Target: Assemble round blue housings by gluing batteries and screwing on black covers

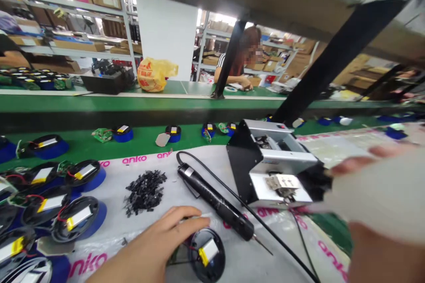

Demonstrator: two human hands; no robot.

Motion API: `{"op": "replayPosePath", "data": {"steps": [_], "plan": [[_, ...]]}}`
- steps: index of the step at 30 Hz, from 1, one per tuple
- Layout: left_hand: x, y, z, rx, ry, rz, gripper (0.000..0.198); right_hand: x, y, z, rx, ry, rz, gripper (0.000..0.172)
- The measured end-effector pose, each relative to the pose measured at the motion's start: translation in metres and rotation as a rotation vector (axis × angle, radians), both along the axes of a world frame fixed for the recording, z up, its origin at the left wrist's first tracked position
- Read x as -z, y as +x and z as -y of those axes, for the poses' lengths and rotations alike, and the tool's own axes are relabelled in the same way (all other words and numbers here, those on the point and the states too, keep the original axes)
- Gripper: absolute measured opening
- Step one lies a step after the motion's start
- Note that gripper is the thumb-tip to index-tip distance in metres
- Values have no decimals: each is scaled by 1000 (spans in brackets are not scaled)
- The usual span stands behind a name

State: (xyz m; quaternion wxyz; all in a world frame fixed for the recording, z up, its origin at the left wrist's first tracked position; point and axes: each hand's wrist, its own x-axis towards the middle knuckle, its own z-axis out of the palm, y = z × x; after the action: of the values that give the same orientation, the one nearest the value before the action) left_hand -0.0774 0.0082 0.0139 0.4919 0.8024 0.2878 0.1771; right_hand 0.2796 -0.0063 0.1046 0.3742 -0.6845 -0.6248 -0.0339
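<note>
My left hand (175, 230) curls its fingers over the edge of a round black housing (217, 267) at the bottom centre. A silver battery with yellow tape (209, 251) lies inside that housing. At the right edge my right hand (381, 252) is smeared by motion, its fingers around a blurred white object (381, 190) whose kind I cannot make out. Between the hands a black electric screwdriver (215, 201) lies on the sheet, its bit pointing toward the lower right. Just left of my right hand stands a silver and black screw feeder (279, 159).
Several blue-and-black housings with batteries (86, 216) crowd the left side. A pile of small black pieces (145, 192) lies on the white printed sheet (116, 177). More housings (122, 132) line the green bench. A black post (332, 62) slants overhead; a co-worker (247, 57) sits across.
</note>
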Motion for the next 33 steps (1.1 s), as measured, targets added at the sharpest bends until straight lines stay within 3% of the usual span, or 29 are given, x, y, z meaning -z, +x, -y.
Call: {"op": "replayPosePath", "data": {"steps": [2,4,8,11,14,17,18,20,21,23,26,29,31,33], "plan": [[-4,-9,-2,55,-23,-67,85,-27,14,-10,16,86,117,74],[-8,-16,-2,51,-74,-161,86,-40,18,-25,-34,120,266,69],[-16,-21,0,-64,-101,-232,61,-33,21,-65,-246,-15,486,56],[-20,-24,-2,-141,-212,-135,40,-27,17,-79,-333,0,523,45],[-18,-23,-4,-181,-459,93,39,-27,-10,-64,-344,168,499,37],[-11,-15,-3,-274,-594,293,42,-17,-65,-27,-405,274,456,27],[-8,-13,-2,-302,-608,338,42,-10,-85,-15,-500,221,476,26],[-3,-8,-2,-329,-625,399,43,8,-122,5,-693,35,513,42],[-1,-6,-2,-330,-632,417,44,18,-135,12,-733,-33,520,47],[1,-7,-4,-317,-624,431,47,36,-152,16,-783,-148,509,42],[-4,-15,-9,-372,-514,398,39,51,-154,11,-781,-262,425,45],[-12,-26,-15,-618,-85,141,25,50,-145,4,-751,-370,238,63],[-14,-31,-17,-678,290,-156,25,46,-141,2,-741,-447,101,46],[-11,-30,-20,-628,500,-365,27,43,-138,1,-719,-509,12,21]]}}
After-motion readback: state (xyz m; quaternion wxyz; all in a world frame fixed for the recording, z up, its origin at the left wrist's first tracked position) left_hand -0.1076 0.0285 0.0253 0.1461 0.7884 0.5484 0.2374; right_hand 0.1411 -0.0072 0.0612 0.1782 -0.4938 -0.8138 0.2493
